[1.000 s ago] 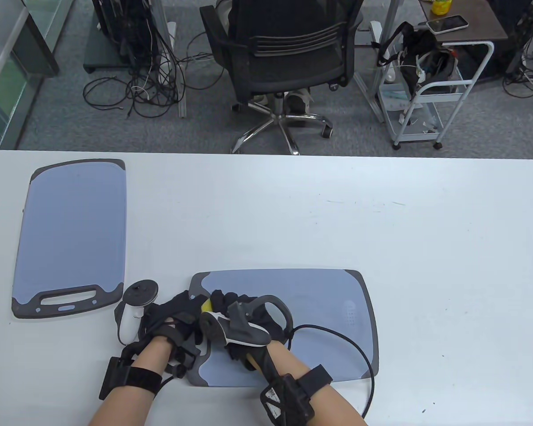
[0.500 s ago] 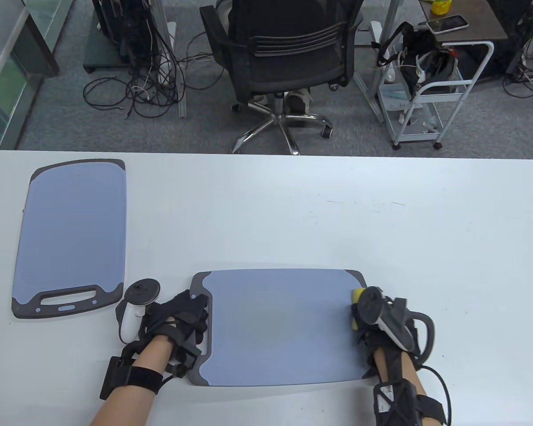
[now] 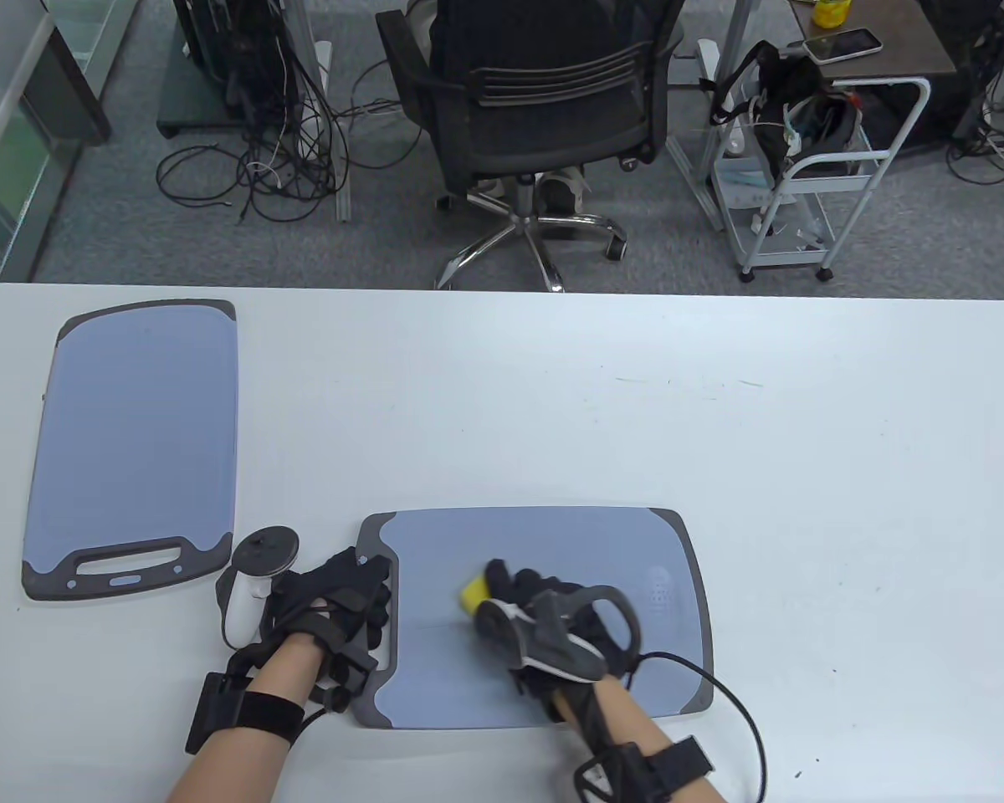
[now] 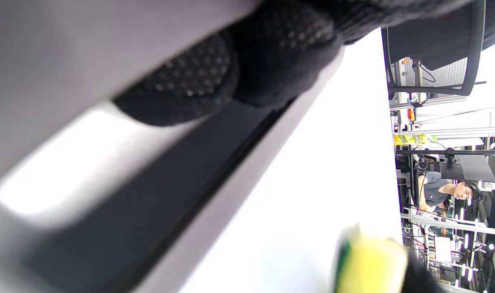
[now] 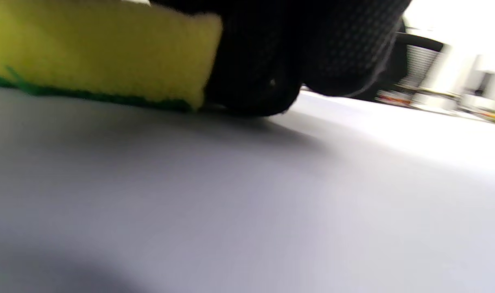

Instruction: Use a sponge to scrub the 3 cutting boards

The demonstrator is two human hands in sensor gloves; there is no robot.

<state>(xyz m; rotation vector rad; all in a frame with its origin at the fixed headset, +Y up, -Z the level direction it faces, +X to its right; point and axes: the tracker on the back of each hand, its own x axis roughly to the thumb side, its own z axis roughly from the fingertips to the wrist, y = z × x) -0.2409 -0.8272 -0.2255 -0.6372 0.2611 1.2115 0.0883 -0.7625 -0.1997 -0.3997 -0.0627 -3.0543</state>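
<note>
A blue-grey cutting board [image 3: 552,544] with dark ends lies near the table's front edge. My right hand [image 3: 519,585] grips a yellow sponge [image 3: 472,595] and presses it down on the board's middle; its green underside meets the surface in the right wrist view, sponge [image 5: 97,53] under my fingers [image 5: 312,49]. My left hand [image 3: 347,598] lies flat on the board's dark left handle end, fingers [image 4: 231,73] resting on it; the sponge [image 4: 371,266] shows beyond. A second matching board [image 3: 134,435] lies at the far left. No third board is in view.
The white table [image 3: 719,435] stretches bare to the right and behind the board. Beyond its far edge stand an office chair [image 3: 535,109] and a white cart [image 3: 803,167]. A cable [image 3: 719,694] trails from my right wrist over the board's right end.
My right hand swept the sponge from the board's left end to its right end, then back to the middle. The left hand and both boards have stayed put.
</note>
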